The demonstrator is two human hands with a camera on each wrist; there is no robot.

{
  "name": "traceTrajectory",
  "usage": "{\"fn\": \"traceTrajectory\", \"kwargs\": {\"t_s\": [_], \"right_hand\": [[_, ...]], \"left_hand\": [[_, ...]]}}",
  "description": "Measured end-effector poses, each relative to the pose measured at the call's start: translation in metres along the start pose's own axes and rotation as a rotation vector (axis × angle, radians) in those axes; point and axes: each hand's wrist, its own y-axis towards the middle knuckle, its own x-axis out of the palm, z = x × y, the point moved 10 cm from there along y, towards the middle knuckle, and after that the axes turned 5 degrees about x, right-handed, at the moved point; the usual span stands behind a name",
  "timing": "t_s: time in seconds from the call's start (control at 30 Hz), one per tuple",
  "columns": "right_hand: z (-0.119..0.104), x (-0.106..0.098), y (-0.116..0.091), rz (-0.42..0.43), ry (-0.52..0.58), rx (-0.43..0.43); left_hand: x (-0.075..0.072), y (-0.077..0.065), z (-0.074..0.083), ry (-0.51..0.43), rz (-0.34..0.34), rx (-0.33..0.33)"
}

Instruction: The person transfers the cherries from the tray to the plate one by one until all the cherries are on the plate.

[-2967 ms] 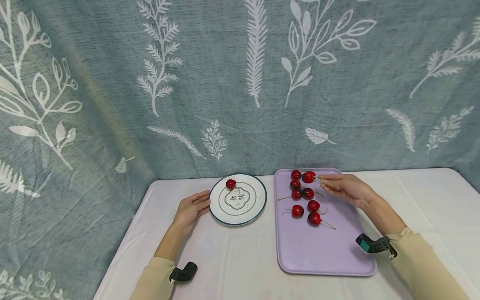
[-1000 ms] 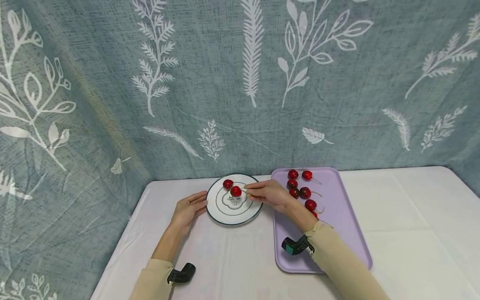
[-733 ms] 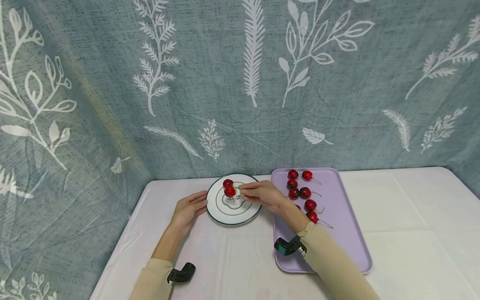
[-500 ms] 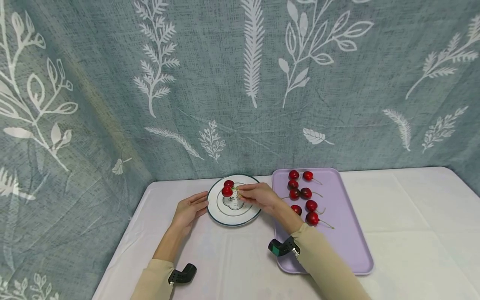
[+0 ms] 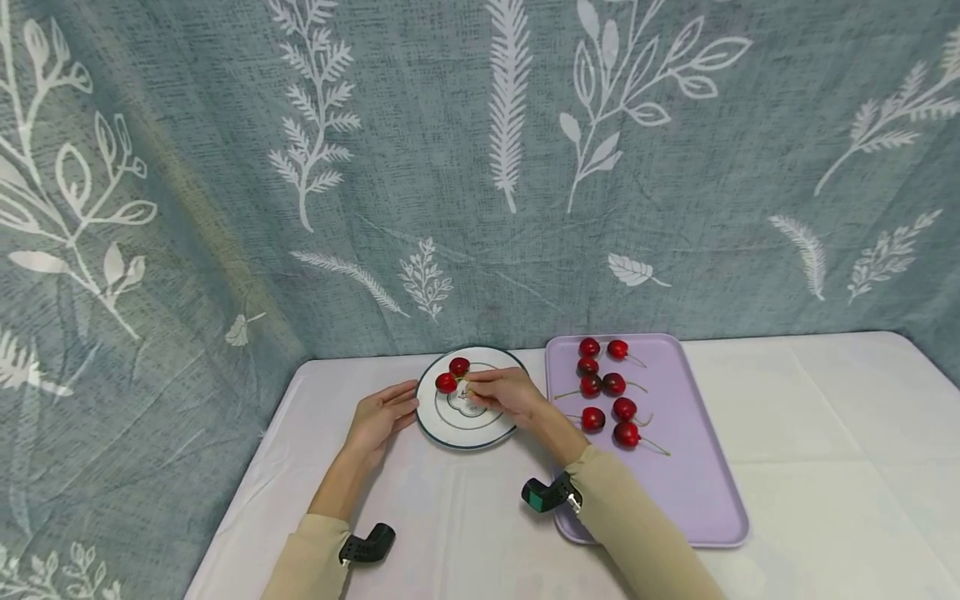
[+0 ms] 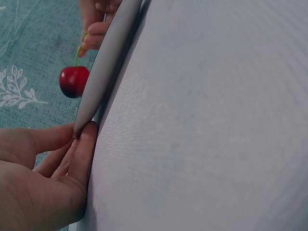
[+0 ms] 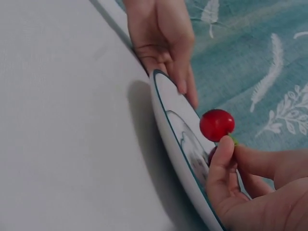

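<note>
My right hand [image 5: 512, 394] is over the white plate [image 5: 468, 435] with the dark blue-green rim, pinching a red cherry [image 5: 446, 383] by its green stem between thumb and finger. In the right wrist view that cherry [image 7: 217, 125] appears close over the plate. Just behind it, a second cherry [image 5: 459, 366] lies on the plate. My left hand [image 5: 377, 422] is at the plate's left side; in the left wrist view its thumb and fingertips [image 6: 88, 132] hold the rim from both faces.
To the right is a lilac tray [image 5: 667, 508] bearing several cherries, among them a stemmed one [image 5: 627, 434] at the front of the group. My right forearm crosses the tray's left side. A white cloth covers the table [image 5: 465, 533], and a blue-green leaf-patterned curtain [image 5: 450, 167] hangs behind.
My right hand has lifted a cherry from the tray's back by its stem, carried it left over the plate, and shifted it beside the other cherry. My left hand has stayed at the rim.
</note>
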Motion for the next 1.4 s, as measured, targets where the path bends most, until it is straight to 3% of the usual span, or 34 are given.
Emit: {"fn": "traceTrajectory", "kwargs": {"t_s": [0.2,0.4,0.6,1.07,1.4], "right_hand": [[0.001,0.001,0.004,0.051,-0.009,-0.049],[-0.004,0.005,0.000,0.093,-0.137,-0.122],[-0.002,0.012,-0.002,0.047,-0.144,-0.093],[0.001,0.007,-0.002,0.050,-0.106,-0.019],[-0.015,0.013,-0.011,-0.008,-0.101,-0.034]], "left_hand": [[0.001,0.001,0.000,-0.005,0.008,-0.007],[0.001,0.002,0.003,-0.012,0.010,0.001],[0.001,0.000,0.003,-0.012,0.007,-0.002],[0.001,0.000,0.002,0.006,0.021,-0.015],[0.000,-0.001,0.001,0.005,0.032,-0.027]]}}
